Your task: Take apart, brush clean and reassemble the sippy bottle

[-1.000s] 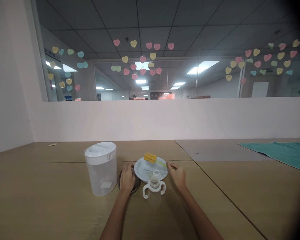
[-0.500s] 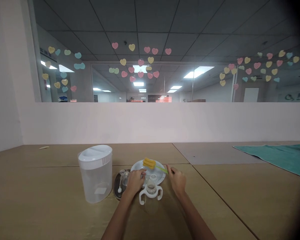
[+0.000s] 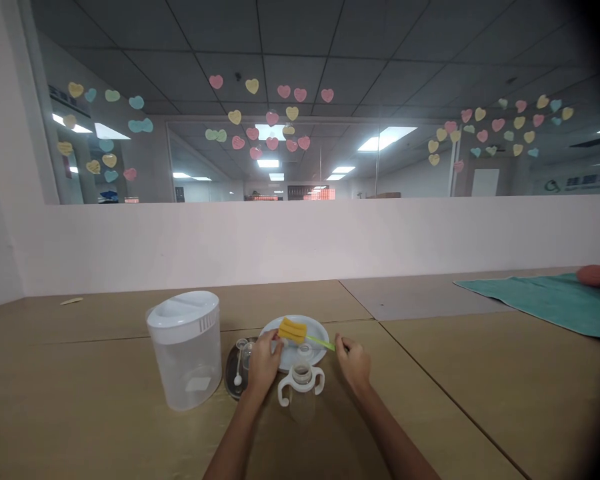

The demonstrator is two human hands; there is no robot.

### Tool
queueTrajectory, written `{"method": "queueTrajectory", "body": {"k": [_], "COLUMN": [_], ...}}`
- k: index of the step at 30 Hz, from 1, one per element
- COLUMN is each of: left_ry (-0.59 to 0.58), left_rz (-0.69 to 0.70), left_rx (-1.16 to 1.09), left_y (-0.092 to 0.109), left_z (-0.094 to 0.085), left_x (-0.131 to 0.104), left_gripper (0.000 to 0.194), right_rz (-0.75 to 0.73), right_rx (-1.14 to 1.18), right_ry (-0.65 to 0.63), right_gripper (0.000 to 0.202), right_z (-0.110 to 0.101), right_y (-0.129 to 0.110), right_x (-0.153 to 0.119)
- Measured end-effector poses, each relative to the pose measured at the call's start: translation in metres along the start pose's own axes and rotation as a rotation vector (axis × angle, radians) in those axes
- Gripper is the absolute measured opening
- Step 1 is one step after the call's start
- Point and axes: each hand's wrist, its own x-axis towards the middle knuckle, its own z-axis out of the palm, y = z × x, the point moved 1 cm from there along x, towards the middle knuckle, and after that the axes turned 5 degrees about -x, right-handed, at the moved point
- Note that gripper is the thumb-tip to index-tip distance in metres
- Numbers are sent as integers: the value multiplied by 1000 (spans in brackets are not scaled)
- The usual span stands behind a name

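A sponge bottle brush with a yellow head (image 3: 293,331) and a green handle is held above the white plate (image 3: 312,323). My right hand (image 3: 354,363) is closed round the handle's end. My left hand (image 3: 264,363) has its fingertips at the left end of the sponge, apparently pinching it. Between my forearms stands a clear baby bottle (image 3: 302,397), upright and uncapped, with a white two-handled grip (image 3: 283,390) round its neck. A small whitish bottle part (image 3: 305,351) lies on the plate.
A dark oval tray (image 3: 231,383), partly behind my left hand, holds a white straw piece (image 3: 238,379) and a clear cap (image 3: 247,355). To its left stands a lidded translucent container (image 3: 187,367). A teal cloth (image 3: 545,300) lies at the far right with a reddish object (image 3: 597,275) on it.
The brush head has come slightly left and lower, and my left fingers have moved up to its end. My right hand keeps hold of the handle. The whole view has shifted a little.
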Motion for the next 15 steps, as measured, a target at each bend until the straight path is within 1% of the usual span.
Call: {"method": "queueTrajectory", "body": {"k": [3, 4, 5, 9, 12, 15], "left_ry": [289, 357, 400, 435, 364, 294], "left_rz": [97, 140, 176, 221, 237, 152], "left_rx": [-63, -86, -105, -139, -100, 32], "left_y": [-4, -5, -6, -10, -16, -23], "left_z": [-11, -14, -17, -25, -28, -30], "left_x": [-16, -20, -24, -32, -32, -32], "left_gripper": [30, 31, 32, 31, 29, 31], "right_rz": [-21, -19, -19, -33, -43, -49], "right_rx": [-36, -42, -51, -82, -94, -104], "right_ry": [-2, 1, 6, 19, 22, 16], "right_gripper": [56, 55, 55, 54, 54, 54], "right_z": [4, 5, 6, 7, 6, 3], "right_y": [-7, -10, -12, -14, -12, -10], "right_x": [-3, -4, -5, -7, -6, -5]}}
